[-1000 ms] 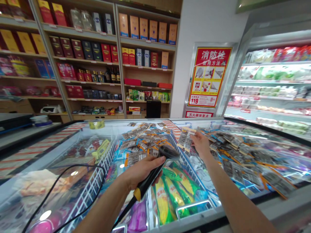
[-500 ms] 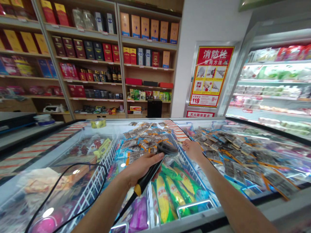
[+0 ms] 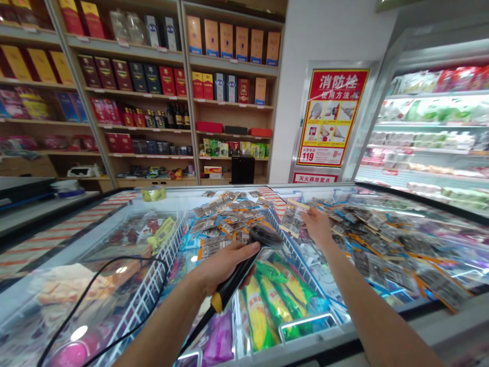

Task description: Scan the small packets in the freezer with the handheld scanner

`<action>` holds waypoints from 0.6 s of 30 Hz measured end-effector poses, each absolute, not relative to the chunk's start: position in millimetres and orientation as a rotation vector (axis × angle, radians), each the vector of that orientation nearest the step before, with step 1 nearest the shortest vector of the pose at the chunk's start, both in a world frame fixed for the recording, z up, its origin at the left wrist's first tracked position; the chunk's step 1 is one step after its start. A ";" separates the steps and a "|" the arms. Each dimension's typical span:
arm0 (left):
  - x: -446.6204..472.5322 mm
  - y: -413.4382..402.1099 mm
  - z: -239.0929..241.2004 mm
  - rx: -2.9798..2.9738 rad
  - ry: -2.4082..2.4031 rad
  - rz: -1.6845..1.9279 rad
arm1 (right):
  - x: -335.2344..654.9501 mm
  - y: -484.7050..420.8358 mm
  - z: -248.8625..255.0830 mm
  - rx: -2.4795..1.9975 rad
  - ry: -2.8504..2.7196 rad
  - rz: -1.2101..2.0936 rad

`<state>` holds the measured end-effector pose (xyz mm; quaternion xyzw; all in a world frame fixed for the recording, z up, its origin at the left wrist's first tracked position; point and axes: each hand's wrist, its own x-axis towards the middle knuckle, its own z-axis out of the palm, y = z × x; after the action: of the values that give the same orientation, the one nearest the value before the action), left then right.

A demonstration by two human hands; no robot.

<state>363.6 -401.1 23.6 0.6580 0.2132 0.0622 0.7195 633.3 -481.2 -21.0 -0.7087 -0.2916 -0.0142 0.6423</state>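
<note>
The red poster [image 3: 333, 118] on the wall read 消防栓使用方法 and 119, with a sign [image 3: 315, 178] below reading 灭火器放置点. Small packets [image 3: 367, 239] lay spread over a freezer [image 3: 183, 188], stocked shelves [image 3: 234, 59] behind. The left hand [image 3: 225, 262] had its grip closed around a scanner [image 3: 237, 272]; the right hand [image 3: 319, 228] pinched a single packet [image 3: 292, 219] above the freezer. Half a second earlier, that packet barely showed, edge-on; now its broad side was visible.

Black scanner [image 3: 233, 280] with yellow collar [image 3: 216, 302], cream-edged grey packet [image 3: 292, 220], dark-grey heaped packets [image 3: 372, 244] edged orange and blue, yellow-and-green corn packs [image 3: 256, 311], red-and-white striped edging [image 3: 275, 202], red-and-yellow poster [image 3: 331, 120]
</note>
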 end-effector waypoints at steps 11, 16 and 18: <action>365.3 -399.4 20.4 1.437 0.440 0.123 | 616.4 -482.3 -9.0 -1.516 -0.507 0.085; 361.6 -400.7 25.7 1.380 0.391 0.133 | 620.5 -482.1 -12.2 -1.492 -0.518 0.104; 357.4 -401.4 30.9 1.348 0.359 0.150 | 623.5 -482.4 -14.3 -1.483 -0.510 0.107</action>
<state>357.4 -401.4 30.9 0.6200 0.1649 0.0688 0.7640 623.5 -482.4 -14.3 -0.6674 -0.2294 0.0480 0.7069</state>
